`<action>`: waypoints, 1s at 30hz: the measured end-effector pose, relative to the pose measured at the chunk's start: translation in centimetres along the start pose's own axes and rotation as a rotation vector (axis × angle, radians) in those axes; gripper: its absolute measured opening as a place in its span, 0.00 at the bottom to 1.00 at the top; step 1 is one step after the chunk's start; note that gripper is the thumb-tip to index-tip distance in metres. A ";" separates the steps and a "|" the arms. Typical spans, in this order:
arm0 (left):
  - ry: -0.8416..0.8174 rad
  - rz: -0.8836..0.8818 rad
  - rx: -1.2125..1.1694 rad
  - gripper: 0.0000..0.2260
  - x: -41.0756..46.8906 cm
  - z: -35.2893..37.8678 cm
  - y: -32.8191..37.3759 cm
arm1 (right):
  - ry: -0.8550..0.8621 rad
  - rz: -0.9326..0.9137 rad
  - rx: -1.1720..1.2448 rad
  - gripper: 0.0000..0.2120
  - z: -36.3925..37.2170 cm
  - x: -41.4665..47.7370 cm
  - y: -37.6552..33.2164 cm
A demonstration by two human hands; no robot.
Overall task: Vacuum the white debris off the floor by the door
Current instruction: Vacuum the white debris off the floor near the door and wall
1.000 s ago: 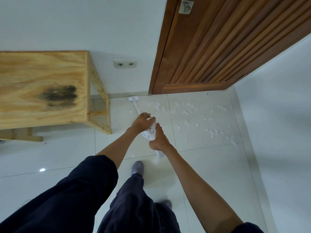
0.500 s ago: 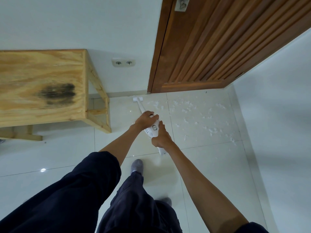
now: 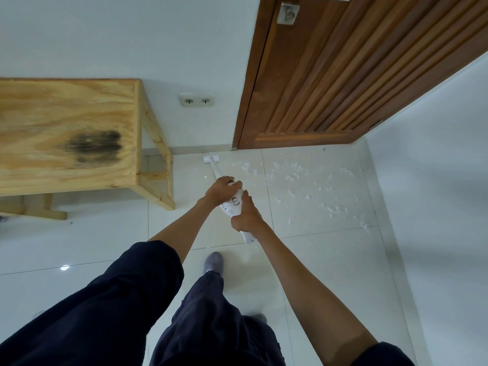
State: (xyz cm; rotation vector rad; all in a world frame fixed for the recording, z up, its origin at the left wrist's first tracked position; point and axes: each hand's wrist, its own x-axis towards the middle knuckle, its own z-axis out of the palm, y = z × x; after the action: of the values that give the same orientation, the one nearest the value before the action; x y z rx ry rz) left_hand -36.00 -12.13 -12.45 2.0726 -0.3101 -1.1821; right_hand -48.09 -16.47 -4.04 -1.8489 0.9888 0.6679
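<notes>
**Hands, two.** The left hand (image 3: 223,186) had its fingers curled over the upper body of the vacuum. The right hand (image 3: 246,216) was just behind it, with its fingers wrapped round the handle and its thumb lying along the top. Both gripped the same tool and were nearly touching.

**Vacuum (image 3: 234,204), one.** White stick type, held at a slant. Its long axis ran from the butt end, near the person's forward foot, away and slightly left to the floor head (image 3: 210,157). There was one floor head, a short crossbar set square to the tube. It rested at the far edge of the floor (image 3: 330,262), close to the skirting and between the table leg and the door frame. The tool pointed toward the wall.

**White debris (image 3: 290,178), many flecks, too many to count.** It was scattered over the tiles before the door, to the right of the floor head and apart from it, and reached toward the far right corner of the floor.

**Door (image 3: 330,75), one.** Brown slatted wood, closed, at the far edge of the floor.

**Wooden table (image 3: 66,133), one.** Pale, with a dark stain on top, standing at the left against the wall.

**Wall socket (image 3: 196,100), one plate with two outlets.** On the wall between the table and the door.

**Feet, two, in grey socks (image 3: 213,262).** One forward and one back, under dark trousers.
</notes>
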 end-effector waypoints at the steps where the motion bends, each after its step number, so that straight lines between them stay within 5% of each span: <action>1: 0.004 0.002 0.008 0.13 -0.1 0.2 -0.1 | -0.001 0.012 0.014 0.44 0.2 -0.1 0.2; 4: -0.014 -0.013 0.059 0.12 -0.5 0.7 -0.1 | -0.007 0.064 0.086 0.48 0.8 -0.3 0.9; 8: -0.047 -0.033 0.110 0.29 -0.4 1.0 0.1 | 0.007 0.094 0.132 0.49 0.9 -0.6 1.5; 11: -0.044 -0.058 0.113 0.33 -0.3 0.8 0.2 | 0.019 0.070 0.080 0.47 0.5 -0.6 1.4; 18: -0.030 -0.006 0.021 0.19 -0.8 0.7 -0.1 | 0.035 -0.049 -0.166 0.46 -0.2 -0.8 1.5; 24: -0.003 0.009 0.002 0.22 -0.4 0.4 -1.0 | 0.027 -0.106 -0.321 0.48 -0.2 -0.8 1.5; 30: -0.031 -0.026 0.046 0.28 0.3 0.6 -0.8 | 0.007 -0.001 -0.116 0.46 -0.1 -0.6 1.2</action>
State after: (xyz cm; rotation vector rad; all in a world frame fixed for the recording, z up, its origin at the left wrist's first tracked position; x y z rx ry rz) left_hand -36.39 -11.98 -13.43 2.1049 -0.3286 -1.2347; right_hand -49.43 -16.65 -4.07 -1.9537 0.9715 0.7320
